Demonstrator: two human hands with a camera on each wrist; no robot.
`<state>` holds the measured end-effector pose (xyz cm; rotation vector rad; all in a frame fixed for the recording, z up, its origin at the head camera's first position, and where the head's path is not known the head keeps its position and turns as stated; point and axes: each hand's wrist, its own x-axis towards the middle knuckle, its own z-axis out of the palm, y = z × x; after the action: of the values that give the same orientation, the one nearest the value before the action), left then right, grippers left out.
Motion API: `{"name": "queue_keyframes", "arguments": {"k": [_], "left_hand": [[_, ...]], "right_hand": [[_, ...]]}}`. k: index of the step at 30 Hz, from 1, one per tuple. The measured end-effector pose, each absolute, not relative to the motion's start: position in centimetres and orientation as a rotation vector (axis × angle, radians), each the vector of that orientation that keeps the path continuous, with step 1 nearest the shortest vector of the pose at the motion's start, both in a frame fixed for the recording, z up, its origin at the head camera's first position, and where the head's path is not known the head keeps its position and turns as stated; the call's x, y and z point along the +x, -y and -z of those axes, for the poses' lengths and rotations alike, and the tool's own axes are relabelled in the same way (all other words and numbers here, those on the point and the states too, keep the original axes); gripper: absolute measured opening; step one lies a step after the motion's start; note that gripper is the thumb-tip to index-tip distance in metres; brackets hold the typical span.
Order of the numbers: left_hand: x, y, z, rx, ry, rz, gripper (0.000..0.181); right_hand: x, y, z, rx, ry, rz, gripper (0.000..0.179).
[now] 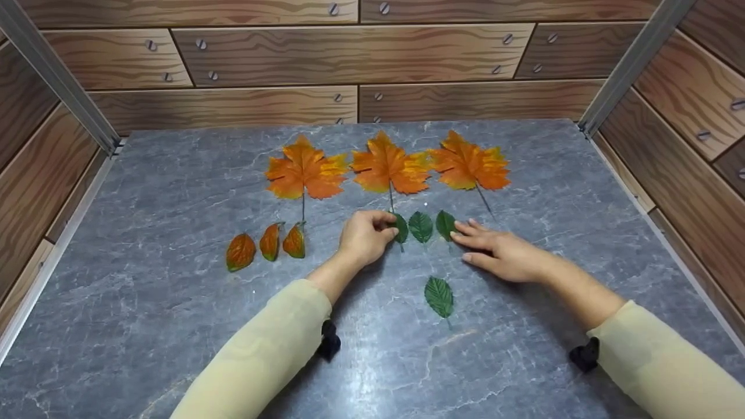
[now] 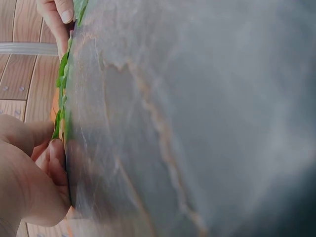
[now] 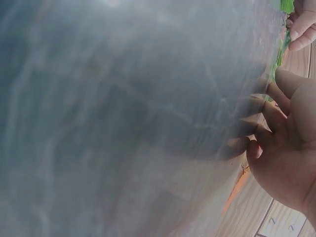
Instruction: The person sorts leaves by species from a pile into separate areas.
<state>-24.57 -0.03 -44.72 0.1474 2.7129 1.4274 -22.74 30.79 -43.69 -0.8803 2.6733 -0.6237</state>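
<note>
Three small green leaves lie in a row on the grey marble table [image 1: 174, 192]. My left hand [image 1: 385, 226] has its fingers curled and pinches the leftmost green leaf [image 1: 401, 227]. The right hand [image 1: 472, 237] lies flat, its straight fingertips touching the rightmost green leaf [image 1: 445, 223]; the middle green leaf [image 1: 420, 226] lies untouched between them. In the left wrist view the left hand [image 2: 47, 153] sits at the leaves' edge [image 2: 61, 81]. The right wrist view shows the right hand [image 3: 279, 123] spread on the table.
Three large orange maple leaves [image 1: 389, 164] lie in a row behind the hands. Three small orange-green leaves [image 1: 269, 242] lie to the left. One more green leaf [image 1: 439, 296] lies closer to me. Wood-pattern walls [image 1: 349, 64] enclose the table on three sides.
</note>
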Motion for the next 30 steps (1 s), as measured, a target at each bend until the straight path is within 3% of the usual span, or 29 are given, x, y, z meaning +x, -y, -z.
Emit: {"name": "queue_keyframes", "arguments": {"k": [16, 30], "left_hand": [[-23.6, -0.1, 44.6, 0.114, -2.610, -1.791, 0.020], [-19.3, -1.8, 44.4, 0.391, -2.400, -1.810, 0.028]], "right_hand": [[-22.7, -30.8, 43.7, -0.860, -2.670, 0.614, 0.053], [-22.7, -30.8, 43.7, -0.841, -2.666, 0.626, 0.053]]}}
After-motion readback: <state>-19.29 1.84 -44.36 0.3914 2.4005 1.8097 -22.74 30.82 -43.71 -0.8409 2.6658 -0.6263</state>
